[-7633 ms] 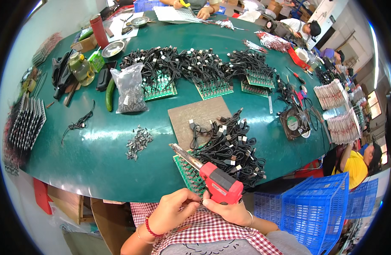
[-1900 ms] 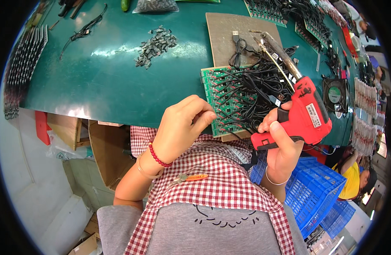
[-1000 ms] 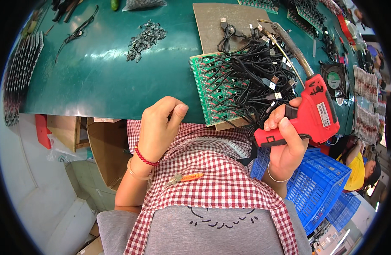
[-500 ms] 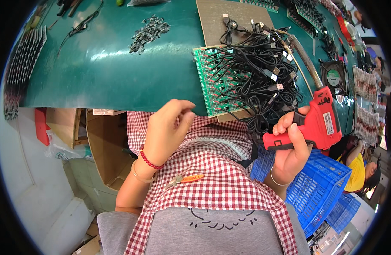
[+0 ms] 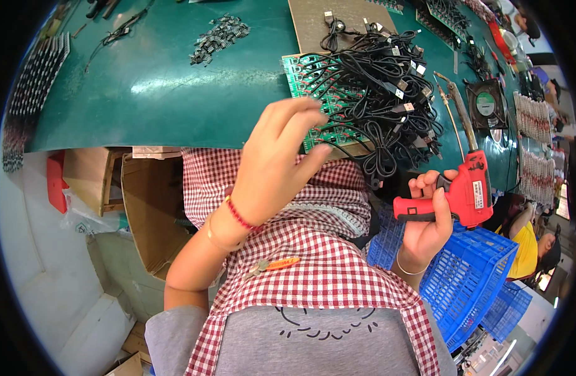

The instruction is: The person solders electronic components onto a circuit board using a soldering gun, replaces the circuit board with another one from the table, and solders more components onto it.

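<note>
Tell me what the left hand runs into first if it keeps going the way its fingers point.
Most likely the green circuit board at the table edge: the left hand has its fingers aimed up toward it, with the black cable bundle just beyond. Height above the board is unclear.

The circuit board (image 5: 313,94) lies at the near edge of the surface (image 5: 162,94), with the bundle of cables (image 5: 382,94) on it and the mat (image 5: 338,22) behind it. The pile of small parts (image 5: 219,37) lies far left of the board; the fan (image 5: 486,103) lies right. The left hand (image 5: 278,166) is raised before the board's near edge, and the right hand (image 5: 426,219) holds the soldering gun (image 5: 463,188) right of the cables, above the crate (image 5: 470,276).
</note>
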A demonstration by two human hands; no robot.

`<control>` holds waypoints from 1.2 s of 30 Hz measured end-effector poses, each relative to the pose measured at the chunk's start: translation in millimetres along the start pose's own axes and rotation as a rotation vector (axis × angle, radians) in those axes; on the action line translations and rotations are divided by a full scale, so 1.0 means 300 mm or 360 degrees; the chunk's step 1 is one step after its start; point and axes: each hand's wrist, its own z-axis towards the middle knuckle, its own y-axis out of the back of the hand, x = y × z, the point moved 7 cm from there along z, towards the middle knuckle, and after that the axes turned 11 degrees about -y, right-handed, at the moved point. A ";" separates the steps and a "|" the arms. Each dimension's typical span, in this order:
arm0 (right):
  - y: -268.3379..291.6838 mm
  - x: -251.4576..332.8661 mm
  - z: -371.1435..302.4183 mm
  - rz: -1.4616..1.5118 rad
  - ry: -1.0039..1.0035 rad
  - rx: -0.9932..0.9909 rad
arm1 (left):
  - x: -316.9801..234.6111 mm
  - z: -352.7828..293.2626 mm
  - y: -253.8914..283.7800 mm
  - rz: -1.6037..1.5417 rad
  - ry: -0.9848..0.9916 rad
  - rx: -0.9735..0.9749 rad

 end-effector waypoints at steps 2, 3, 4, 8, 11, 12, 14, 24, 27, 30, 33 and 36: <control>-0.003 0.005 -0.010 0.0033 0.0016 0.0032 | 0.000 0.032 -0.050 0.0116 -0.0042 0.0144; -0.004 0.008 -0.014 0.0063 0.0029 0.0058 | 0.005 0.039 -0.056 0.0113 -0.0055 0.0146; -0.005 0.010 -0.021 0.0067 0.0039 0.0052 | 0.014 0.043 -0.074 0.0122 -0.0038 0.0249; -0.003 0.015 -0.045 0.0017 0.0096 0.0086 | 0.103 0.062 -0.069 -0.0181 0.0225 0.0214; -0.003 0.010 -0.033 0.0075 0.0105 0.0060 | 0.159 0.067 -0.054 -0.0403 0.0427 0.0092; 0.001 0.010 -0.028 0.0131 0.0106 0.0016 | 0.171 0.061 -0.062 -0.0518 0.0479 0.0093; -0.010 0.014 -0.023 0.0096 0.0111 0.0080 | 0.168 0.060 -0.061 -0.0531 0.0396 0.0269; -0.018 0.054 -0.011 0.0038 0.0137 0.0080 | 0.501 0.078 0.286 0.1334 0.0193 0.0138; -0.026 0.063 0.004 0.0033 0.0127 0.0048 | 0.538 0.066 0.259 0.0952 0.0451 0.0211; -0.047 0.091 0.017 0.0104 0.0170 0.0039 | 0.542 0.064 0.266 0.0986 0.0448 0.0143; -0.070 0.117 0.030 0.0027 0.0204 0.0014 | 0.505 0.065 0.255 0.1080 0.0386 0.0130; -0.094 0.132 0.046 -0.0001 0.0210 0.0014 | 0.467 0.076 0.245 0.1107 0.0420 0.0133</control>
